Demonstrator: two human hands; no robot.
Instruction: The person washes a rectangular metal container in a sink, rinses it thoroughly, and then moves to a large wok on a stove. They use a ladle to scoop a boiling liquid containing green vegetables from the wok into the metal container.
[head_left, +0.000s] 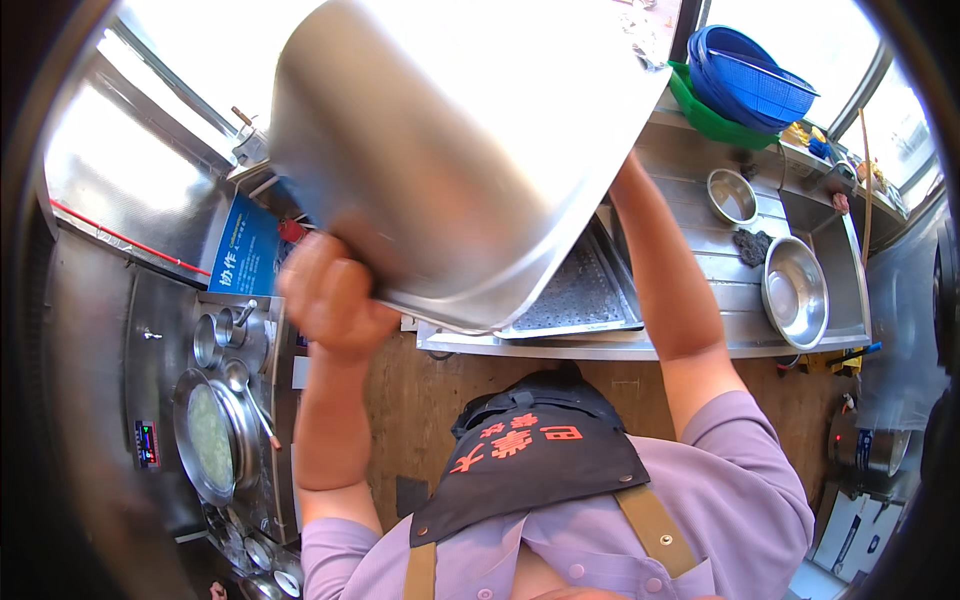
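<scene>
A large stainless steel container (420, 172), tilted and slightly blurred, is raised in front of me and fills the upper middle of the view. My left hand (334, 296) is closed on its lower left edge. My right forearm reaches up behind its right side, where the container hides my right hand, so its grip does not show. Below the container, a perforated metal tray (592, 289) lies on the steel counter (675, 346). I wear a black apron (532, 457) bearing red writing, with tan straps.
At the right are steel bowls (795, 292), a dark scouring pad (752, 247), a sink (832, 247) and stacked blue plastic baskets (750, 82). On the left, a wide pan (206, 435) holding pale liquid, a ladle (237, 375) and small pots (208, 341) stand on the cooking counter.
</scene>
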